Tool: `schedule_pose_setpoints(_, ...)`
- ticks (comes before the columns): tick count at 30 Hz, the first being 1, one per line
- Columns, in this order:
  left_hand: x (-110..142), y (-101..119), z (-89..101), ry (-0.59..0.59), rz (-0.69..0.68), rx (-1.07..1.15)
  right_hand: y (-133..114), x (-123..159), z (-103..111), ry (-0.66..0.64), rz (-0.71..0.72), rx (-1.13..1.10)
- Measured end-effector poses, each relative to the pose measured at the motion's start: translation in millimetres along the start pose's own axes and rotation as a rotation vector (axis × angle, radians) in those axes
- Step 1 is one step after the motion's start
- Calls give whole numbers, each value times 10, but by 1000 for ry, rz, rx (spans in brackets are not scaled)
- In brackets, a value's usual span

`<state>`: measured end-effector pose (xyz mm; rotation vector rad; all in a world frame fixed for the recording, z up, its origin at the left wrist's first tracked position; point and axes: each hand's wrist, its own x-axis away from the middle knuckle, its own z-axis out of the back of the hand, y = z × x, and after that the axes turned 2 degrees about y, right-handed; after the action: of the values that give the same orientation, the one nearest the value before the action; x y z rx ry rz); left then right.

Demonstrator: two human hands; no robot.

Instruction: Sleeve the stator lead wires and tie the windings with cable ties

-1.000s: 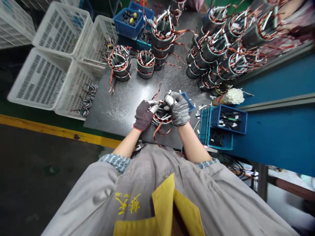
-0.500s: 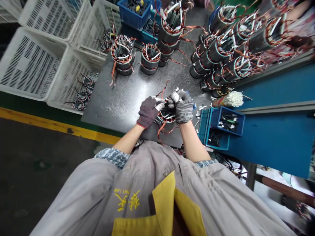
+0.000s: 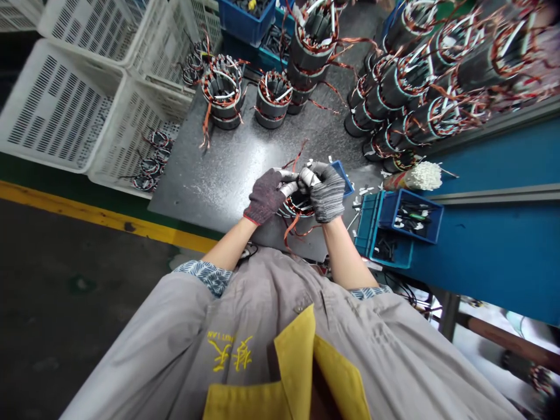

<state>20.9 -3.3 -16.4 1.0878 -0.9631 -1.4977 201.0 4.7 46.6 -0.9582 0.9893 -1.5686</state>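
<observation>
A motor stator [image 3: 299, 209] with copper windings stands near the front edge of the grey metal table [image 3: 210, 192]. Orange-brown lead wires trail from its near and far sides. My left hand [image 3: 266, 197], in a dark maroon knit glove, is closed over its left rim, with white wrapping on the fingers. My right hand [image 3: 328, 195], in a grey striped glove, is closed at the far right rim, its fingertips wrapped in white too. The fingertips meet above the stator; whatever they pinch is hidden. A small blue tray [image 3: 343, 178] lies partly behind my right hand.
Several stators [image 3: 406, 81] are stacked at the back right, with others [image 3: 273, 99] at the back. White plastic crates [image 3: 56, 111] stand to the left. On the right are a bundle of white sticks [image 3: 424, 175] and blue bins [image 3: 411, 216] of small dark parts.
The view has shifted slightly, so the surroundings sit a little further right. Both hands stay closed at the stator; more of the small blue tray shows beside my right hand.
</observation>
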Motion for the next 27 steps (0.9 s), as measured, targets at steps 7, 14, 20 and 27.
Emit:
schedule_pose_setpoints(7, 136, -137, 186, -39, 181, 301, -39, 104, 7, -6, 7, 159)
schedule_pose_setpoints(14, 126, -159, 159, -76, 174, 228, -141, 124, 59, -143, -9, 249)
schedule_pose_setpoints(20, 94, -182, 138, -78, 189, 309, -167, 78, 104, -256, 19, 400)
schedule_pose_setpoints(27, 59, -139, 125, -44, 246, 369, -195, -66, 142, -472, 9, 581)
